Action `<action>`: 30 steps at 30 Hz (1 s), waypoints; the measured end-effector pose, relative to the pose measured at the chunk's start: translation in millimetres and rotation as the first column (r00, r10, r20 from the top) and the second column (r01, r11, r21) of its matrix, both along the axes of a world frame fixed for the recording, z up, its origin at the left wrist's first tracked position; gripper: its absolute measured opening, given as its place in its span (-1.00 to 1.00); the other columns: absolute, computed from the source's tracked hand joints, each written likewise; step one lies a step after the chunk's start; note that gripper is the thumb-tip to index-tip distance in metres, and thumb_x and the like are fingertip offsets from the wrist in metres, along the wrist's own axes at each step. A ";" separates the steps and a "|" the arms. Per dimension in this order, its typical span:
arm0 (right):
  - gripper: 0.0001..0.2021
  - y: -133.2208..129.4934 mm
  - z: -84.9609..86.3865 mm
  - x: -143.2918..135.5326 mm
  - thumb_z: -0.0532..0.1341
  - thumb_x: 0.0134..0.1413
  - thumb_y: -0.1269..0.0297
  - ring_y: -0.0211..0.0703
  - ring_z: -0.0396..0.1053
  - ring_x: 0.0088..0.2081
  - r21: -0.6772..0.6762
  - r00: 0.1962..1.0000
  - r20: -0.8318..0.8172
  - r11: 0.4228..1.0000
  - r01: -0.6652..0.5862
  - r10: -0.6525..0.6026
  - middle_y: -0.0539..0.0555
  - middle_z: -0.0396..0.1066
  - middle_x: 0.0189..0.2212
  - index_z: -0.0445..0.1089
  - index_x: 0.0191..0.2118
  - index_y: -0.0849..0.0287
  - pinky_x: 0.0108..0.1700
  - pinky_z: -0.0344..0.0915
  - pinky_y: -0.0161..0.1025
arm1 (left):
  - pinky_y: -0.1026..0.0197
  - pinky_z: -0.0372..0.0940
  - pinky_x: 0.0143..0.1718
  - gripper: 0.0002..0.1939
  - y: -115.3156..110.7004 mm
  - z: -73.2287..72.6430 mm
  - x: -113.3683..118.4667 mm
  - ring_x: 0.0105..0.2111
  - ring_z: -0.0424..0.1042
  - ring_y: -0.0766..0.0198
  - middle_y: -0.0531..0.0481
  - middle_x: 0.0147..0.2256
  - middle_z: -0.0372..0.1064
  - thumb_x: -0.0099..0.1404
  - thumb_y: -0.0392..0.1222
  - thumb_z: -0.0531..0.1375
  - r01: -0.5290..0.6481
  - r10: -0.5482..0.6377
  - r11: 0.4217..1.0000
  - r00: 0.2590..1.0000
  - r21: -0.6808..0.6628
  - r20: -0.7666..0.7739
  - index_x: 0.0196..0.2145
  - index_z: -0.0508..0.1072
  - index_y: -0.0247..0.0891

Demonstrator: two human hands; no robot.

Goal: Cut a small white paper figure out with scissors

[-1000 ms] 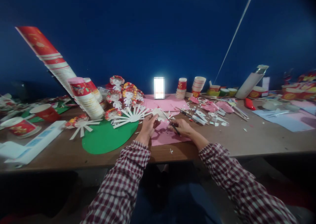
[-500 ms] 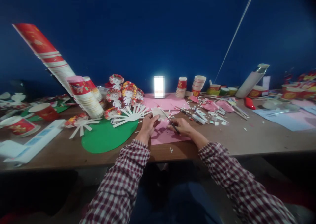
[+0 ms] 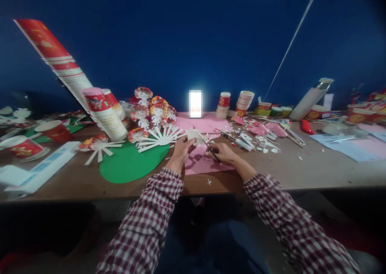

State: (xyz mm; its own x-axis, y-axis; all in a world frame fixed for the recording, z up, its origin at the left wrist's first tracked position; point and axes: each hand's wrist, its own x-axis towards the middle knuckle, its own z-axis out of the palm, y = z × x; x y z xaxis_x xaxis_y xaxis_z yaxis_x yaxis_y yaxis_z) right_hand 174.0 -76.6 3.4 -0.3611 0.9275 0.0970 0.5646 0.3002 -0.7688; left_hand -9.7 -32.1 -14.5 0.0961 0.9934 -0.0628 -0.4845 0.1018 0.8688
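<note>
Both hands work close together above a pink sheet [image 3: 194,168] on the table [image 3: 301,167]. The left hand [image 3: 181,151] grips a pale paper piece [image 3: 193,134] between thumb and fingers, seemingly to steady it; the piece lies just beyond its fingertips, with its edge left exposed. The right hand [image 3: 224,155] is closed around the dark handles of scissors [image 3: 215,154], whose blades slant forward and leftward to the piece, an angle that probably keeps the fingers out of their path. Whether the blades are parted cannot be told. To the left of the left hand, a fan of white strips [image 3: 163,138] overlaps a green sheet [image 3: 129,168], perhaps within easy reach. Beyond the right hand lie paper scraps [image 3: 267,146], apparently aside from the cutting spot, and farther off stand stacked cups [image 3: 223,105].
</note>
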 end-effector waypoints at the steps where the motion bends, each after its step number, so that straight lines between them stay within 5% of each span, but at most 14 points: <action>1: -0.63 0.2 -0.1 0.0 0.22 0.01 -0.02 -0.29 0.21 -0.59 0.003 1.000 0.000 1.000 -0.003 0.003 -0.02 0.30 -0.63 0.45 -0.37 0.26 -0.52 0.09 -0.36 | 0.31 0.24 -0.42 -0.65 0.3 -0.4 -0.2 -0.50 0.34 0.39 0.10 -0.52 0.35 -0.23 -0.25 0.41 -0.002 0.002 1.000 1.000 0.002 0.002 -0.48 0.36 -0.30; 30: -0.63 5.4 -3.0 -3.4 0.20 0.03 -0.03 -0.31 0.20 -0.63 -0.036 1.000 -0.028 0.999 -0.008 0.007 -0.04 0.29 -0.65 0.40 -0.40 0.26 -0.57 0.09 -0.38 | 0.30 0.29 -0.35 -0.63 1.3 1.7 1.5 -0.44 0.38 0.37 0.07 -0.48 0.40 -0.21 -0.21 0.45 0.021 -0.024 0.999 0.997 0.032 0.078 -0.42 0.43 -0.30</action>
